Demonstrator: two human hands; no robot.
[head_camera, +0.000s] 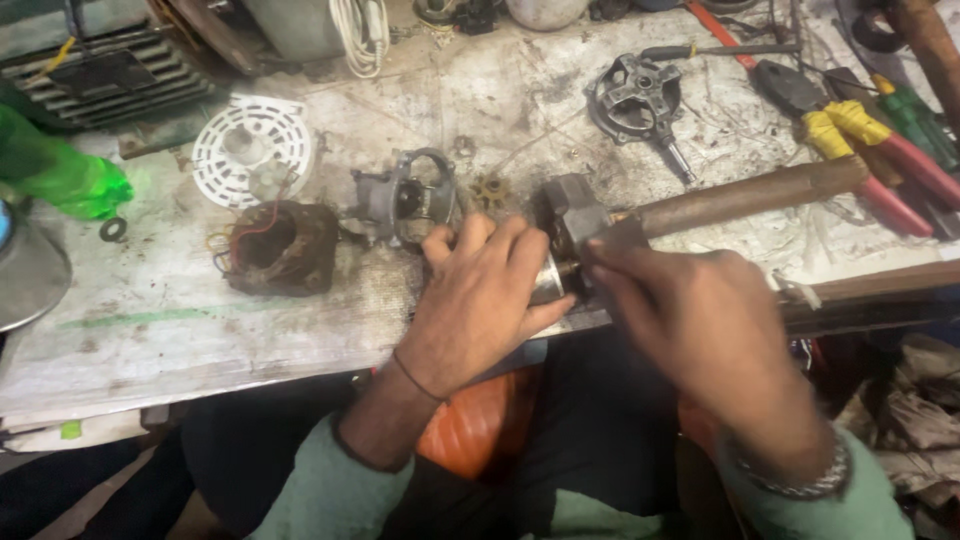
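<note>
A small grey metal motor part (568, 225) is held at the counter (180, 320) edge. The left hand (480, 300) is curled around its shiny lower end; the right hand (700, 320), blurred, is pinched at its side. It is judged rigid, heavy, greasy, best gripped by the body. A wooden-handled hammer (750, 195) lies just right of it. No containers with visible contents are noted.

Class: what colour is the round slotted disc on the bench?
White, seen in the head view: disc.
</note>
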